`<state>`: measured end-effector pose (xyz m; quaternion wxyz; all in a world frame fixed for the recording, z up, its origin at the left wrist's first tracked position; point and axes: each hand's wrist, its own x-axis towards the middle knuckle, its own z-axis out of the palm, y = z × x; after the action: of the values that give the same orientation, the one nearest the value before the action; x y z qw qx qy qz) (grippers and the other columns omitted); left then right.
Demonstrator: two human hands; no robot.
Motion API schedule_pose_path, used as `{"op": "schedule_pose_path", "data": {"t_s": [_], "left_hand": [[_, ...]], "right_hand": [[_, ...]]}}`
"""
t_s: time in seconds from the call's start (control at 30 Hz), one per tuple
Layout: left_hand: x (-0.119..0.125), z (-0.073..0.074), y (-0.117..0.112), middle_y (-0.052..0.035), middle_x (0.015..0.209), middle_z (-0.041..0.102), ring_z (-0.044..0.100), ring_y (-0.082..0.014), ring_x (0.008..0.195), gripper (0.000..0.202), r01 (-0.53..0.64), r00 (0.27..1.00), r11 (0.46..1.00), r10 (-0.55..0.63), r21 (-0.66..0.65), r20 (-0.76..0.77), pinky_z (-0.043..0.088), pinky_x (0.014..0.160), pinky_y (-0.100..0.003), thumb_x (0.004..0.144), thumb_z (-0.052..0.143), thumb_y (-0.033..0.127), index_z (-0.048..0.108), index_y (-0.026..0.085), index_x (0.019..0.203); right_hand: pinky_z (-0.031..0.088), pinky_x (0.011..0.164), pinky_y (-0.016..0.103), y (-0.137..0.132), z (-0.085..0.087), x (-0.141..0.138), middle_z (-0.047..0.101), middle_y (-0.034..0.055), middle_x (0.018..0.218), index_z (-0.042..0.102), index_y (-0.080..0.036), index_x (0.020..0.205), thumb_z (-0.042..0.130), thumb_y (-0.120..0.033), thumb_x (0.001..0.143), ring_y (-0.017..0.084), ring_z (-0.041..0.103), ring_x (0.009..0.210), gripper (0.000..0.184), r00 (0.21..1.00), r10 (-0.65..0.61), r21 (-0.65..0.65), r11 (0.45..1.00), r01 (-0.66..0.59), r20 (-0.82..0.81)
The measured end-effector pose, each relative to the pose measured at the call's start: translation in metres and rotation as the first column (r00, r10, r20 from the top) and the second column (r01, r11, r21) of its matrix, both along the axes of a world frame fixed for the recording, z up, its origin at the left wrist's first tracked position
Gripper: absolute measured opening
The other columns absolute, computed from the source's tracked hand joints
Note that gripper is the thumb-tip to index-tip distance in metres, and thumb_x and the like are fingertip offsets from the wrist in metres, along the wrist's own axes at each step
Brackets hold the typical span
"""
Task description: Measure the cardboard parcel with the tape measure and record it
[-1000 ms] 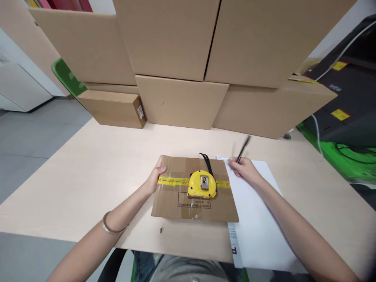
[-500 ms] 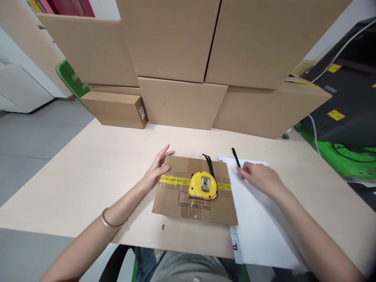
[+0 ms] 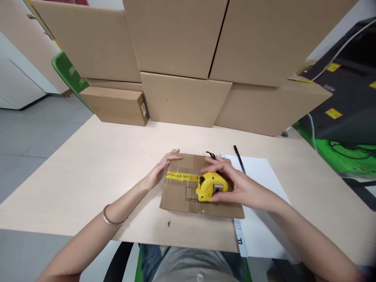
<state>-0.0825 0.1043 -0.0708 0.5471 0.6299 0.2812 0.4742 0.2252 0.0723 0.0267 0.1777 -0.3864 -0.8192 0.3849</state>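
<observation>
Both hands work over a flat cardboard parcel [image 3: 182,194] lying on the surface [image 3: 96,168]. Her left hand [image 3: 163,170] rests open, fingers spread, on the parcel's left edge. Right hand [image 3: 235,186] wraps around a yellow tape measure [image 3: 209,187] sitting atop the parcel. Farther right, a black pen [image 3: 239,158] lies on white paper [image 3: 261,196].

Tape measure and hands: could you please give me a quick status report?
Right hand gripping tape measure on flat box. Left hand open on box's left edge. Pen lying on paper, clear of both hands.
</observation>
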Motion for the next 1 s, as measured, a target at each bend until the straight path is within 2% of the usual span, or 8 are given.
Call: {"op": "schedule_pose_path", "data": {"t_s": [0.1, 0.2, 0.33, 0.47, 0.6, 0.8, 0.9, 1.0], "left_hand": [[-0.001, 0.001, 0.0, -0.0042, 0.155, 0.055, 0.025, -0.0275, 0.158, 0.049, 0.035, 0.999, 0.999, -0.035, -0.006, 0.036, 0.01, 0.13, -0.047, 0.108, 0.032, 0.049, 0.071, 0.029, 0.129], [-0.002, 0.002, 0.001, -0.0044, 0.156, 0.054, 0.025, -0.0286, 0.158, 0.056, 0.078, 0.995, 0.994, -0.074, -0.076, 0.059, 0.013, 0.129, -0.048, 0.108, 0.028, 0.056, 0.071, 0.028, 0.129], [-0.002, -0.003, 0.003, -0.0048, 0.151, 0.06, 0.037, -0.0308, 0.152, 0.063, 0.127, 0.985, 0.982, -0.107, -0.143, 0.139, 0.02, 0.127, -0.047, 0.104, 0.03, 0.066, 0.073, 0.026, 0.127], [-0.002, -0.009, 0.006, -0.0038, 0.132, 0.073, 0.052, -0.0319, 0.14, 0.064, 0.127, 0.975, 0.953, -0.069, -0.277, 0.21, 0.032, 0.121, -0.043, 0.095, 0.045, 0.076, 0.075, 0.026, 0.122], [-0.006, -0.01, 0.009, -0.0065, 0.121, 0.076, 0.059, -0.0337, 0.13, 0.065, 0.133, 0.98, 0.936, -0.076, -0.325, 0.183, 0.041, 0.113, -0.043, 0.091, 0.052, 0.077, 0.075, 0.023, 0.12], [-0.012, -0.001, 0.009, -0.0091, 0.132, 0.064, 0.052, -0.032, 0.13, 0.049, 0.091, 0.994, 0.992, -0.096, -0.082, -0.052, 0.036, 0.114, -0.045, 0.094, 0.061, 0.061, 0.068, 0.024, 0.126], [-0.014, 0.002, 0.009, -0.0078, 0.133, 0.061, 0.05, -0.0314, 0.13, 0.048, 0.069, 0.989, 0.997, -0.073, -0.04, -0.129, 0.034, 0.114, -0.045, 0.094, 0.06, 0.062, 0.066, 0.028, 0.128], [-0.016, 0.002, 0.011, -0.0088, 0.134, 0.06, 0.049, -0.0328, 0.132, 0.047, 0.076, 0.984, 0.997, -0.074, 0.003, -0.161, 0.032, 0.115, -0.047, 0.094, 0.062, 0.06, 0.066, 0.028, 0.128]], "right_hand": [[0.051, 0.11, 0.053, -0.001, 0.011, -0.002, 0.06, 0.0096, 0.148, 0.056, -0.03, 0.123, 0.086, -0.049, 0.08, 0.032, 0.055, 0.139, 0.056, 0.992, -0.005, -0.197, 0.98, -0.02, -0.124], [0.06, 0.093, 0.043, 0.003, 0.021, -0.018, 0.065, 0.0069, 0.132, 0.054, -0.031, 0.129, 0.079, -0.046, 0.087, 0.025, 0.07, 0.112, 0.051, 0.975, -0.027, -0.192, 0.981, -0.017, -0.222], [0.058, 0.066, 0.034, 0.016, 0.033, -0.054, 0.064, 0.0062, 0.122, 0.041, -0.031, 0.133, 0.066, -0.051, 0.096, 0.018, 0.071, 0.083, 0.049, 0.958, -0.032, -0.12, 0.993, -0.003, -0.284], [0.052, 0.075, 0.037, 0.027, 0.039, -0.087, 0.067, 0.0094, 0.121, 0.042, -0.025, 0.132, 0.059, -0.052, 0.099, 0.023, 0.069, 0.09, 0.045, 0.998, 0.063, 0.131, 0.989, -0.062, -0.007], [0.045, 0.068, 0.036, 0.027, 0.04, -0.1, 0.074, 0.0073, 0.104, 0.045, -0.023, 0.137, 0.053, -0.051, 0.102, 0.025, 0.069, 0.079, 0.045, 0.969, 0.095, 0.162, 0.978, -0.134, 0.229], [0.044, 0.07, 0.033, 0.022, 0.032, -0.076, 0.073, 0.0084, 0.113, 0.052, -0.023, 0.131, 0.057, -0.046, 0.1, 0.025, 0.069, 0.088, 0.038, 0.967, 0.055, 0.172, 0.98, -0.1, 0.249], [0.047, 0.078, 0.035, 0.019, 0.03, -0.046, 0.072, 0.0069, 0.113, 0.055, -0.025, 0.128, 0.06, -0.043, 0.099, 0.026, 0.068, 0.095, 0.035, 0.971, 0.02, 0.16, 0.985, -0.06, 0.239], [0.05, 0.082, 0.036, 0.016, 0.032, -0.005, 0.071, 0.006, 0.114, 0.058, -0.027, 0.124, 0.062, -0.046, 0.098, 0.025, 0.067, 0.097, 0.033, 0.983, -0.026, 0.053, 0.998, 0.016, 0.18]]}}
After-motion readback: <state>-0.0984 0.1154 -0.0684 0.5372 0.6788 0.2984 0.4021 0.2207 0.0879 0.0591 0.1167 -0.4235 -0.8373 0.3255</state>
